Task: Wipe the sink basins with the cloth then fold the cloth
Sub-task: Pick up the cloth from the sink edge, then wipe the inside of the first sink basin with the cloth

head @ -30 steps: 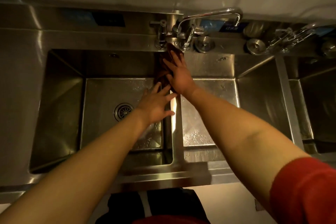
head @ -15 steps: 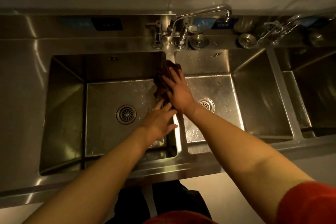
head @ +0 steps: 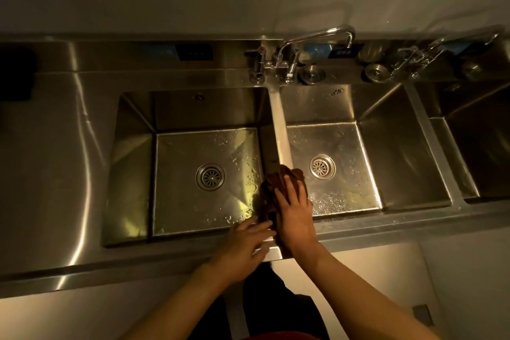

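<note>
Nearest, the left hand (head: 248,240) lies flat with its grip spread wide on the sink's front rim (head: 165,254). The right hand (head: 294,215), fingers extended, presses the brown cloth (head: 271,188) onto the divider (head: 280,124) between both basins. Beyond stands the faucet (head: 317,38).

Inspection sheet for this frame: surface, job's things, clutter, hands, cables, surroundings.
Surface: steel counter, reflective.
Job's things: brown cloth draped over the divider between left basin and middle basin; droplets in both.
Clutter: two loose strainer plugs on the back ledge.
Hands: right hand flat on the cloth; left hand on the front rim, fingers spread.
Cables: nothing seen.
Surroundings: faucet, third basin, pale wall.
</note>
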Tool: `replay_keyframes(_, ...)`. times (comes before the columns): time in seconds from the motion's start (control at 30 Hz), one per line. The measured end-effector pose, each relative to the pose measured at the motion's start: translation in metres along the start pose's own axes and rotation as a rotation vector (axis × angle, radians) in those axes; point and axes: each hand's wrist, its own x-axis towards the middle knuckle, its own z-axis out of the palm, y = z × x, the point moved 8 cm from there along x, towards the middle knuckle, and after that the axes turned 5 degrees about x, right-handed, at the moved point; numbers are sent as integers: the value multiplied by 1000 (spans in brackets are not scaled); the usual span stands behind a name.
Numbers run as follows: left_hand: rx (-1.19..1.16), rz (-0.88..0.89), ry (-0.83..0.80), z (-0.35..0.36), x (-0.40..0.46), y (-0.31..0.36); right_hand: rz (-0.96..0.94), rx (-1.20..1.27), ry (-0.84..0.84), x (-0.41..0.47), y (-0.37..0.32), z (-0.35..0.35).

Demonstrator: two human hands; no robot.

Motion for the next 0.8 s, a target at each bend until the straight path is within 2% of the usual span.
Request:
replay_keyframes(0.1,-33,-81,183,-48,-26,-50,57,74,87,6,-24,-17)
replay_keyframes(0.2,146,-130,256,-104,-47,-92,30,195,161,19,-66,-22)
replay_keyframes(0.27,210,-199,340,-143,-59,-116,-8,375,166,31,-99,-16)
replay_keyframes(0.33,306,-269,336,-171,-68,-136,-34,603,143,44,-128,-5)
replay_keyframes(0.43,435,-332,322,-195,-80,-160,-23,878,27,61,-165,21)
replay_keyframes(0.57,446,-423,392,-212,-96,-190,335,1424,-217,79,-195,68)
replay_keyframes(0.67,397,-502,432,-214,-105,-224,469,1604,-323,83,-216,95)
replay_keyframes(0.8,314,-626,507,-220,-111,-271,420,1699,-365,86,-252,116)
